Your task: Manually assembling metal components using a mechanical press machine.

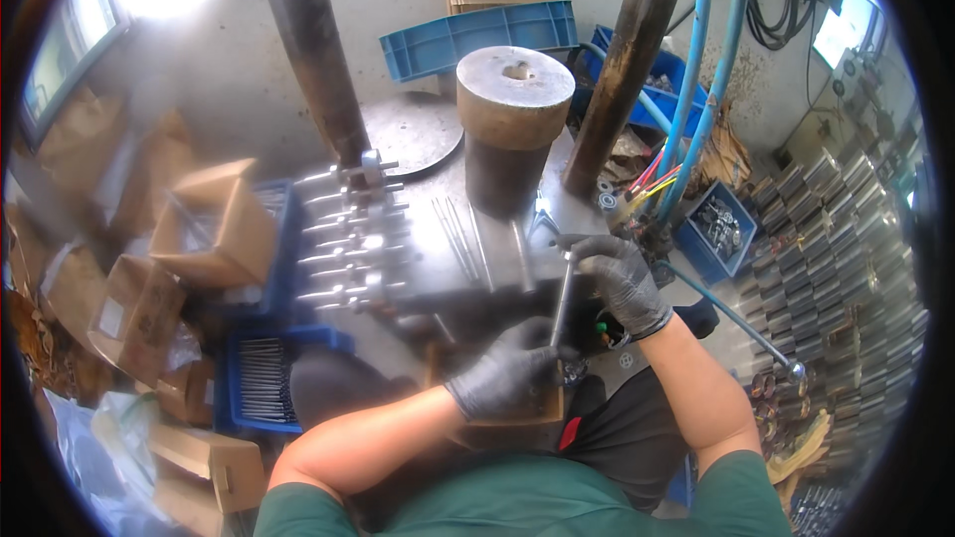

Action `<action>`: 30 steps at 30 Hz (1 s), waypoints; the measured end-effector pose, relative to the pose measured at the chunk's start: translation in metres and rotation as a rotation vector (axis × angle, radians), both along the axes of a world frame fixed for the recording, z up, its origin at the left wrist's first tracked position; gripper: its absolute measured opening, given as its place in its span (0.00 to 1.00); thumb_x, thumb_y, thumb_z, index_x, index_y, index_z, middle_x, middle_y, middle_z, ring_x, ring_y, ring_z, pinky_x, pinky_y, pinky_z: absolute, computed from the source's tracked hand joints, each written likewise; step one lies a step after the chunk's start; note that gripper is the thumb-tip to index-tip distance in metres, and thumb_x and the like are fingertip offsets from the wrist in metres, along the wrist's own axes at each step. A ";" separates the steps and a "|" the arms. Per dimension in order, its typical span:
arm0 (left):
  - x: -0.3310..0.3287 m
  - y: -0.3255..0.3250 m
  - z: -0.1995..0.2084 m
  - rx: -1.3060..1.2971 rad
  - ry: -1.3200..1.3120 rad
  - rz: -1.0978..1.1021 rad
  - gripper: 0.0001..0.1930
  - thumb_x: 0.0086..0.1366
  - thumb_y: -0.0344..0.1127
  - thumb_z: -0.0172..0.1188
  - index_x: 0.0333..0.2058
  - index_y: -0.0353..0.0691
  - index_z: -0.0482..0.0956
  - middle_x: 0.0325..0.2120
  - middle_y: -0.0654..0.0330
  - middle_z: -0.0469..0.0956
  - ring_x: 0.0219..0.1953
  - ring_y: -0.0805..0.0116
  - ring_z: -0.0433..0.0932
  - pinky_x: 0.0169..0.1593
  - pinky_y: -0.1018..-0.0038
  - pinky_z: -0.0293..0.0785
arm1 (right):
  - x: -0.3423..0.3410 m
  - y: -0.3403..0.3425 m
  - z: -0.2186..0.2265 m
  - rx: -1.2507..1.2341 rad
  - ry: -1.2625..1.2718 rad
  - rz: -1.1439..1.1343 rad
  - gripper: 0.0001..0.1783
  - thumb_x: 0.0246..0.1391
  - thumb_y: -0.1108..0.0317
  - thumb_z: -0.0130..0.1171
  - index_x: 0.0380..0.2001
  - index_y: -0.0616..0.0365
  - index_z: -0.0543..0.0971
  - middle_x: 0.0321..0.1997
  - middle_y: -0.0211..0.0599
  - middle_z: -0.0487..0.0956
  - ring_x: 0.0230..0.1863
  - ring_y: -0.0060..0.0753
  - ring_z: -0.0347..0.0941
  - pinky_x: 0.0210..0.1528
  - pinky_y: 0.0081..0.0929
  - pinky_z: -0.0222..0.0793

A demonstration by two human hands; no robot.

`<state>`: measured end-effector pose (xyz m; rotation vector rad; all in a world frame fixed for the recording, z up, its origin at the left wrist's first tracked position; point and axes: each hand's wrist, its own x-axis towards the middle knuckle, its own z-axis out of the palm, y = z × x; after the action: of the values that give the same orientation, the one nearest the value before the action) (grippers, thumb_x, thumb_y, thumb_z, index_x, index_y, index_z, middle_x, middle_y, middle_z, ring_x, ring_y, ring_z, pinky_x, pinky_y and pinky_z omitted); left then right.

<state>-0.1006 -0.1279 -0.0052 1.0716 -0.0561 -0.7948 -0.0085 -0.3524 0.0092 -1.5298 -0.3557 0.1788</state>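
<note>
In front of my lap, a slim metal rod stands tilted between my hands. Its lower end is gripped by my left hand, in a dark grey glove. At its top, the gloved fingers of my right hand close around the end; whether a small part sits there too, I cannot make out. Beyond them lies a steel machine table with several thin rods on it. A thick steel cylinder rises behind. Along the table's left side are rows of shiny shafts with collars.
Two dark upright columns flank the cylinder. At left stand open cardboard boxes and a blue bin of rods. On the right are blue hoses, a blue bin of small metal parts and stacked metal tubes.
</note>
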 end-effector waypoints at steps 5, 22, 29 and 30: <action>-0.002 -0.003 -0.002 -0.102 0.031 0.045 0.24 0.67 0.37 0.70 0.57 0.37 0.74 0.39 0.62 0.82 0.35 0.75 0.83 0.40 0.76 0.82 | -0.009 0.009 0.014 0.306 0.199 -0.107 0.14 0.68 0.65 0.59 0.51 0.62 0.81 0.49 0.42 0.84 0.51 0.33 0.80 0.61 0.35 0.75; 0.002 -0.002 -0.015 -0.046 -0.178 0.035 0.20 0.75 0.29 0.56 0.63 0.35 0.69 0.48 0.57 0.78 0.49 0.69 0.77 0.56 0.71 0.78 | -0.027 0.018 0.028 -0.134 0.101 -0.085 0.23 0.71 0.56 0.58 0.58 0.62 0.78 0.41 0.39 0.84 0.43 0.30 0.80 0.51 0.29 0.77; 0.006 0.000 -0.018 -0.006 -0.270 0.057 0.24 0.74 0.35 0.61 0.65 0.35 0.69 0.53 0.59 0.78 0.57 0.69 0.75 0.64 0.69 0.73 | -0.030 0.027 0.028 0.344 0.411 -0.024 0.20 0.71 0.57 0.55 0.57 0.59 0.76 0.40 0.39 0.82 0.43 0.31 0.80 0.51 0.29 0.78; 0.008 0.000 -0.012 0.023 -0.296 0.069 0.24 0.75 0.33 0.59 0.65 0.34 0.69 0.54 0.59 0.78 0.57 0.69 0.75 0.64 0.69 0.73 | -0.032 0.029 0.029 0.272 0.434 -0.082 0.20 0.71 0.56 0.55 0.56 0.59 0.76 0.40 0.39 0.82 0.42 0.30 0.81 0.49 0.27 0.78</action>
<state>-0.0928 -0.1284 -0.0177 1.2007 -0.2594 -0.5717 -0.0406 -0.3239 0.0382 -1.1952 0.0285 0.3747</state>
